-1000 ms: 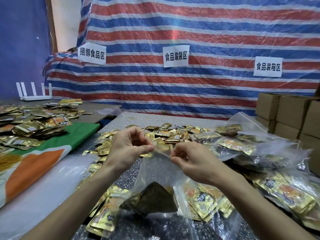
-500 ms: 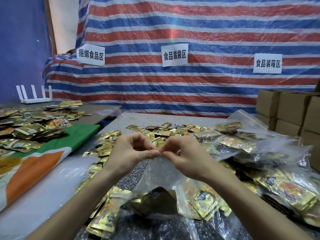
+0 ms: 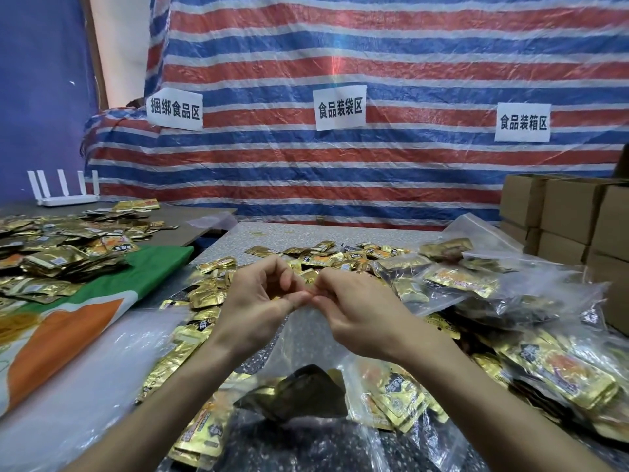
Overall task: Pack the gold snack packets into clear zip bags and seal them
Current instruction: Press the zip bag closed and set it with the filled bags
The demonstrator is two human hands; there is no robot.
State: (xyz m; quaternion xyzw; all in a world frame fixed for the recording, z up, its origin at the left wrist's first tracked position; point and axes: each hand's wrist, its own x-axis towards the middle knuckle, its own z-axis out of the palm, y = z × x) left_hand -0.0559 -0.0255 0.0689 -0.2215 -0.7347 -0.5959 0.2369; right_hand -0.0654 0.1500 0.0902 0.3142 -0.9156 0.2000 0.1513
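The top edge of a clear zip bag (image 3: 306, 338) is pinched between curled fingers of left hand (image 3: 258, 301) and right hand (image 3: 354, 301), above the gold snack packets (image 3: 391, 396).

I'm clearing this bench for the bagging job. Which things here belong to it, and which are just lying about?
Job: clear zip bag, its top pinched by left hand and right hand; loose gold packets; filled bags on the right.
Lying about: white router; cardboard boxes; green and orange cloth; paper signs on the tarp.
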